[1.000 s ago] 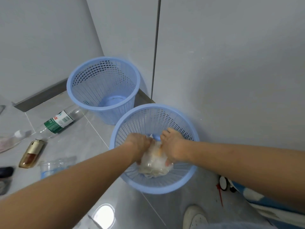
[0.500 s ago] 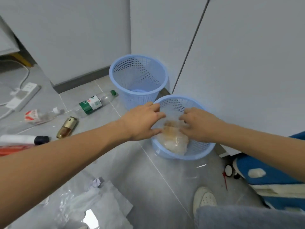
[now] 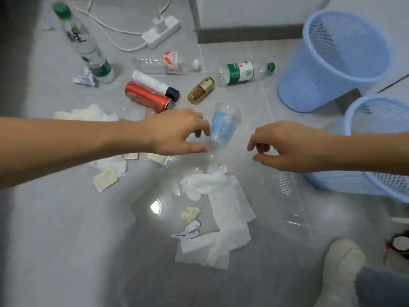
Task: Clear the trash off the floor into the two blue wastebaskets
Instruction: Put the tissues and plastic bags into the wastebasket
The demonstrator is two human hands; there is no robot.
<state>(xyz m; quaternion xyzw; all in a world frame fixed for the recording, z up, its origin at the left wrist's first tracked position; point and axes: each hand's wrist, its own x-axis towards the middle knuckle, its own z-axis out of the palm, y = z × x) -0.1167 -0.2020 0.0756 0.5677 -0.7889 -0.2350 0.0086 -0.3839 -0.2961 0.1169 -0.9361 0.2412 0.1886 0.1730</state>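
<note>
Two blue wastebaskets stand at the right: the far one [image 3: 336, 60] and the near one [image 3: 380, 151], partly behind my right forearm. My left hand [image 3: 177, 132] hovers over the floor, fingers loosely curled, holding nothing, just left of a clear plastic cup with blue print [image 3: 223, 127]. My right hand [image 3: 285, 146] hangs empty to the cup's right. Trash on the floor: a red can [image 3: 147, 97], a white tube [image 3: 155, 85], a gold bottle [image 3: 201, 90], three plastic bottles [image 3: 243, 73] [image 3: 166, 65] [image 3: 86, 44], and white tissues [image 3: 221, 207].
A white power strip [image 3: 161, 31] with cables lies at the back. More crumpled paper [image 3: 84, 78] and wrappers [image 3: 105, 178] lie at the left. A clear plastic cup [image 3: 287, 200] lies near the front basket. My white shoe [image 3: 340, 269] is at the lower right.
Both hands have come out of the near wastebasket, leaving the plastic bag in it. My view has swung left and down to the floor trash; the hands now hover beside the clear cup.
</note>
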